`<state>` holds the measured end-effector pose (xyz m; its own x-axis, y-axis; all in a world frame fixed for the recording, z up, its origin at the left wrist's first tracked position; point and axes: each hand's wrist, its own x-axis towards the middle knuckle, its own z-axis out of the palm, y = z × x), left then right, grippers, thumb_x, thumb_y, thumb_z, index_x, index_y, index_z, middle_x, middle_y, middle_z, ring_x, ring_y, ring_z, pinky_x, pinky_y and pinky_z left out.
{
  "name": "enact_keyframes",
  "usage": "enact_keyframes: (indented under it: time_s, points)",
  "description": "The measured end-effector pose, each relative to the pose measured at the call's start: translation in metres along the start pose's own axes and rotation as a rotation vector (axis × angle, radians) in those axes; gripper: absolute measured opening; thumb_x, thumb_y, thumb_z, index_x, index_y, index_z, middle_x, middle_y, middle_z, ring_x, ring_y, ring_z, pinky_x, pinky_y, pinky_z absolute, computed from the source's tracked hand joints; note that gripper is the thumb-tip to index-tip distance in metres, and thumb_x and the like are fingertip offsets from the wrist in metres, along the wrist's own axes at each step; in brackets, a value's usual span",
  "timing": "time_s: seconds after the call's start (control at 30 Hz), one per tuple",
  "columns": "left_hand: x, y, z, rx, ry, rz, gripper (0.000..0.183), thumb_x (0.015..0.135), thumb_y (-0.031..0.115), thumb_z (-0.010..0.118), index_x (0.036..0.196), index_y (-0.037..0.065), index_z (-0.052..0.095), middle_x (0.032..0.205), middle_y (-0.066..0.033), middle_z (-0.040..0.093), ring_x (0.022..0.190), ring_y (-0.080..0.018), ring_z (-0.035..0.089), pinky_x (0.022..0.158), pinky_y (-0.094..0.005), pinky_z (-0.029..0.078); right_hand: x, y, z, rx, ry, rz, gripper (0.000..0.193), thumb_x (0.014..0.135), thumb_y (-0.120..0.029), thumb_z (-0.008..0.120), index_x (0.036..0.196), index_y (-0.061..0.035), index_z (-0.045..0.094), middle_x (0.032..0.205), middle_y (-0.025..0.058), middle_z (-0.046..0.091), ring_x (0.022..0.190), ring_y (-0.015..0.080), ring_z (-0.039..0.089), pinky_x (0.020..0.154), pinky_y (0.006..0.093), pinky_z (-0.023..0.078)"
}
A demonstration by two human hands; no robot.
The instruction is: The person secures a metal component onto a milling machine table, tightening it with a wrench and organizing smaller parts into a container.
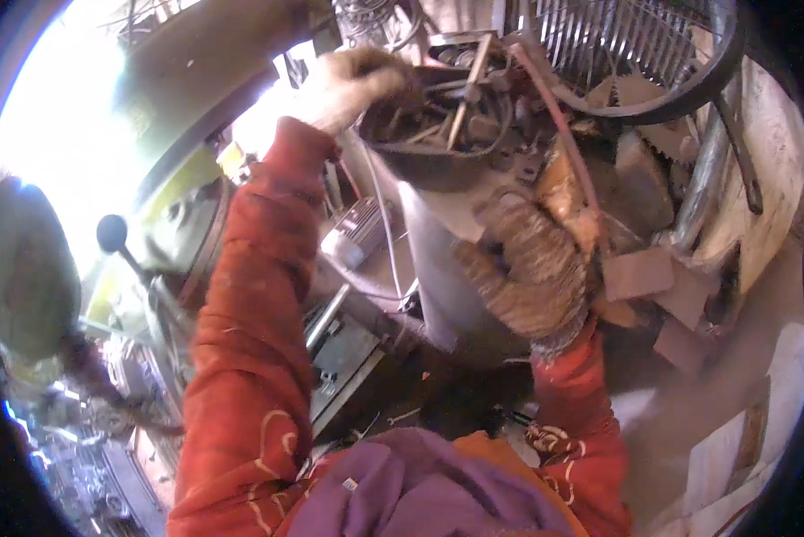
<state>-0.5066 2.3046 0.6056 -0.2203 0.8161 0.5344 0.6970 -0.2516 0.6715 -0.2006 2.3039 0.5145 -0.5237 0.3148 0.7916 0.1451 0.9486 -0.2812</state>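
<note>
Both my arms wear red sleeves and knitted work gloves. My left hand (353, 85) reaches up to the rim of a dark round metal pan (438, 152) full of scrap parts and grips its left edge. My right hand (527, 264) is closed around a thin reddish rod (559, 116) that runs up and left over the pan. An orange-brown rusty piece (559, 183) sits just above that glove. A tall grey metal cylinder (438, 268) stands below the pan, between my arms.
A large wheel rim with a metal grille (644, 54) lies at the top right. Bricks (639, 273) and wooden boards (769, 179) are piled at right. A yellow-green machine with a black-knobbed lever (113, 234) stands at left, with a small grey motor (357, 233) near it.
</note>
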Motion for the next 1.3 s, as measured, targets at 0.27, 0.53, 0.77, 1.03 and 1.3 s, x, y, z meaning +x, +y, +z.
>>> enact_keyframes:
  time_s: [0.27,0.53,0.77,1.03,1.3]
  points:
    - [-0.155,0.027,0.011,-0.708,0.281,-0.225,0.028,0.101,0.024,0.057,0.107,0.002,0.073,0.100,-0.0083,0.072,0.090,-0.0198,0.070,0.079,-0.0358,0.058,-0.001,0.001,0.023,-0.053,-0.005,-0.004,0.034,0.094,-0.015,0.076,0.126,-0.0036,0.070,0.107,0.0088,0.075,0.084,0.0146,0.068,0.071,0.0297,0.056]
    - [-0.452,0.099,-0.040,-0.594,-0.019,-0.662,0.037,0.097,0.030,0.067,0.114,-0.003,0.071,0.096,-0.0100,0.076,0.089,-0.0204,0.071,0.085,-0.0359,0.057,-0.049,-0.039,0.025,0.425,-0.234,0.211,0.044,0.098,-0.017,0.069,0.137,0.0007,0.061,0.122,0.0136,0.070,0.105,0.0217,0.066,0.091,0.0347,0.054]
    - [-0.618,0.093,-0.078,-0.568,0.475,-0.741,0.024,0.086,0.004,0.067,0.108,-0.002,0.070,0.102,-0.0114,0.073,0.095,-0.0191,0.070,0.088,-0.0348,0.055,-0.124,-0.224,0.087,0.770,-1.090,0.482,0.048,0.097,-0.016,0.071,0.139,0.0013,0.059,0.125,0.0123,0.069,0.108,0.0199,0.065,0.095,0.0369,0.052]
    - [-0.674,0.066,-0.160,-0.347,0.563,-0.491,0.030,0.078,-0.010,0.059,0.105,0.000,0.068,0.102,-0.0085,0.066,0.097,-0.0174,0.063,0.089,-0.0330,0.052,-0.139,-0.409,0.231,1.009,-1.228,0.220,0.038,0.099,-0.024,0.072,0.127,0.0014,0.068,0.110,0.0075,0.073,0.102,0.0124,0.063,0.093,0.0310,0.050]
    - [-0.760,-0.024,-0.235,0.268,0.980,-0.906,0.040,0.087,0.020,0.069,0.123,0.003,0.069,0.122,-0.0173,0.072,0.115,-0.0311,0.068,0.103,-0.0386,0.052,-0.117,-0.507,0.359,1.061,-0.976,0.203,0.039,0.096,-0.023,0.077,0.124,0.0021,0.069,0.102,0.0047,0.074,0.091,0.0116,0.067,0.082,0.0283,0.054]
